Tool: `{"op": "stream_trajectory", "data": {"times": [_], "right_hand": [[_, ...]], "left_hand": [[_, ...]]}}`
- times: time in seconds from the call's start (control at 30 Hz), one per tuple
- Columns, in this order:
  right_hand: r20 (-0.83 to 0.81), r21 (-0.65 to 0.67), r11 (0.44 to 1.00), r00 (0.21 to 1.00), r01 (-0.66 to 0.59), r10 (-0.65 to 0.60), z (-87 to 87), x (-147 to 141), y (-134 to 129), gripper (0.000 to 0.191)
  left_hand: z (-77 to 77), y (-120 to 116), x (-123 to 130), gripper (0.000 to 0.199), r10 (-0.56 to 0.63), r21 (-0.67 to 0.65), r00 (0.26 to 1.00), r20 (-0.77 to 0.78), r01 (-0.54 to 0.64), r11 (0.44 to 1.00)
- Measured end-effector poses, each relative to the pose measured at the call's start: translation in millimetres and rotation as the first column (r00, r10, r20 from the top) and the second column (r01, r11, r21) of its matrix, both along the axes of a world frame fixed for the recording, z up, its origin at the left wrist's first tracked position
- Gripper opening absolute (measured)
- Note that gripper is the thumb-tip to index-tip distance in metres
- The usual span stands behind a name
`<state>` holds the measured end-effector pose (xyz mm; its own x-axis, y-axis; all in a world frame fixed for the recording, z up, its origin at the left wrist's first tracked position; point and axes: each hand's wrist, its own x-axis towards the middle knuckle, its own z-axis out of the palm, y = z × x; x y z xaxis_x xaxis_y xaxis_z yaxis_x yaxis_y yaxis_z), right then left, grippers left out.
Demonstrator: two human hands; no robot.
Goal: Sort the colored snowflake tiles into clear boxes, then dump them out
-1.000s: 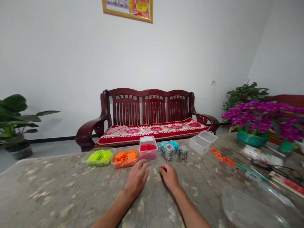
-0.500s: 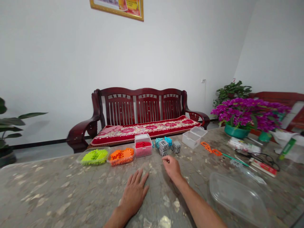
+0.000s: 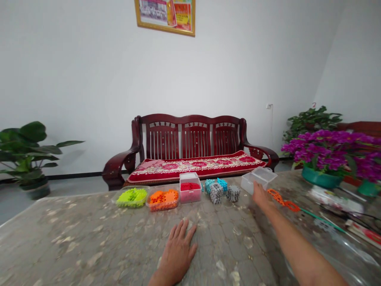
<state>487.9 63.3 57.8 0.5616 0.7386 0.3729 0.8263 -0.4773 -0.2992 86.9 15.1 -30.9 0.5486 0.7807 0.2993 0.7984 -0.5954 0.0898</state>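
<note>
My left hand lies flat on the patterned table, fingers spread, holding nothing. At the clear open-lidded box is my right hand, its fingers closed at the box's near wall. Left of that box stand grey piece stacks and blue pieces. A clear box with red pieces has its lid up. Further left, shallow trays hold orange pieces and yellow-green pieces.
Right of the box lie an orange linked shape, a green stick, glasses and a packet. Purple flowers in a green pot stand at the right. A wooden bench is behind the table.
My right hand has moved right and forward, from near the grey stacks to the clear box. The view has shifted left. My left hand still lies flat.
</note>
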Motion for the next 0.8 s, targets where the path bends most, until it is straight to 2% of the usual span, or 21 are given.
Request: {"op": "stream_trajectory", "data": {"times": [0.1, 0.2, 0.37, 0.47, 0.5, 0.53, 0.6, 0.63, 0.7, 0.77, 0.8], "right_hand": [[-0.006, -0.088, 0.996, 0.999, 0.035, -0.036, 1.0, 7.1, -2.2, 0.033], [-0.005, -0.122, 0.988, 0.995, 0.094, -0.095, 7.1, 14.8, -9.5, 0.027], [0.044, -0.004, 0.995, 0.994, 0.104, -0.104, 29.3, 11.2, -22.8, 0.036], [0.110, 0.170, 0.985, 0.994, -0.030, 0.011, 45.5, -21.7, -31.9, 0.036], [0.139, 0.265, 0.955, 0.985, -0.136, 0.102, 49.0, -39.6, -37.2, 0.034], [0.171, 0.357, 0.896, 0.961, -0.266, 0.217, 50.8, -60.4, -44.3, 0.032], [0.204, 0.428, 0.760, 0.872, -0.489, 0.446, 47.4, -107.6, -63.9, 0.031], [0.195, 0.422, 0.707, 0.818, -0.568, 0.541, 42.0, -131.8, -75.7, 0.031], [0.141, 0.344, 0.624, 0.696, -0.701, 0.704, 24.9, -175.5, -100.3, 0.031], [0.098, 0.222, 0.552, 0.581, -0.804, 0.808, 3.2, -207.7, -120.8, 0.030], [0.114, 0.177, 0.502, 0.524, -0.847, 0.844, -7.4, -218.8, -128.0, 0.029]], "left_hand": [[2.6, -0.6, -0.2, 0.053, -0.002, -0.027, 1.000, 0.024, 0.003, 1.000], [7.2, -1.9, 0.2, 0.053, 0.002, -0.047, 0.999, 0.046, 0.000, 0.999], [12.7, -4.4, 2.0, 0.051, 0.013, -0.095, 0.997, 0.072, -0.006, 0.995], [8.9, -2.9, 0.7, 0.049, 0.014, -0.104, 0.982, 0.187, 0.005, 0.995], [6.7, -1.5, -1.1, 0.049, 0.025, -0.105, 0.964, 0.264, 0.003, 0.994], [4.5, 0.4, -3.8, 0.048, 0.044, -0.102, 0.932, 0.361, -0.008, 0.995], [1.6, 5.4, -11.9, 0.045, 0.099, -0.099, 0.806, 0.583, -0.050, 0.994], [1.7, 8.1, -17.1, 0.043, 0.134, -0.112, 0.710, 0.692, -0.078, 0.991], [5.7, 12.6, -28.1, 0.047, 0.220, -0.193, 0.459, 0.861, -0.105, 0.976], [14.6, 13.9, -37.8, 0.057, 0.300, -0.303, 0.199, 0.933, -0.017, 0.953], [19.9, 13.0, -41.4, 0.062, 0.337, -0.344, 0.100, 0.936, 0.066, 0.937]]}}
